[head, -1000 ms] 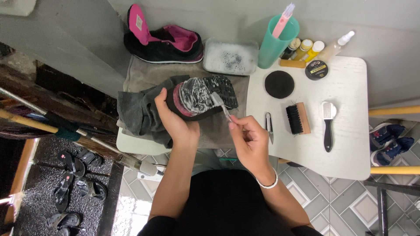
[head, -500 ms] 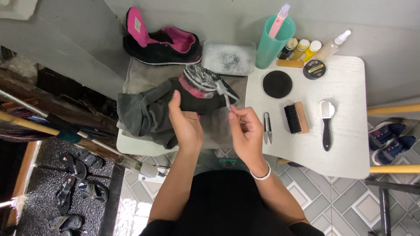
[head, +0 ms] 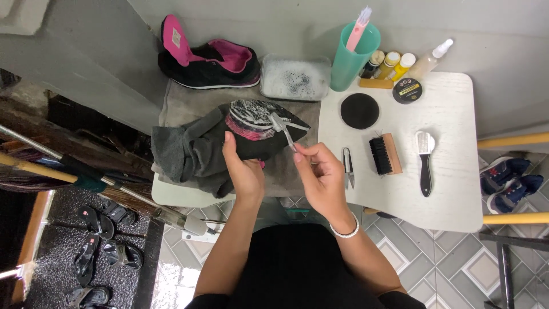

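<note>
A: Start at the left of the frame. What is there?

B: At lower left, dark sandals (head: 94, 223) lie on a dark mat, and a broom handle (head: 34, 167) crosses above them. Just right of that, a grey cloth (head: 189, 151) is bunched on a grey towel (head: 177, 106).

A: And the shoe being worked on?

B: The sudsy shoe (head: 254, 123) sits at centre, slightly above the middle of the frame, sole up. It is black with a pink band near the edge, and white foam streaks cover the sole. The left hand (head: 243, 171) is closed around its near side, thumb up against the sole, holding it steady on the cloth.

A: The other hand?

B: The right hand (head: 320, 174), just right of centre, pinches the handle of a small brush (head: 284, 129) between thumb and fingertips, with the head touching the foamy sole.

A: Further right?

B: On the white table (head: 457, 189): small snips (head: 349, 166), a wooden brush (head: 385, 154), a black-handled brush (head: 424, 163), a round black pad (head: 359, 110). At upper centre are a second black and pink shoe (head: 209, 63), a soapy tray (head: 294, 77) and a teal cup (head: 353, 57).

A: Anything unclear?

B: The shoe's upper is hidden by the cloth and the left hand. The brush bristles are lost in foam.
</note>
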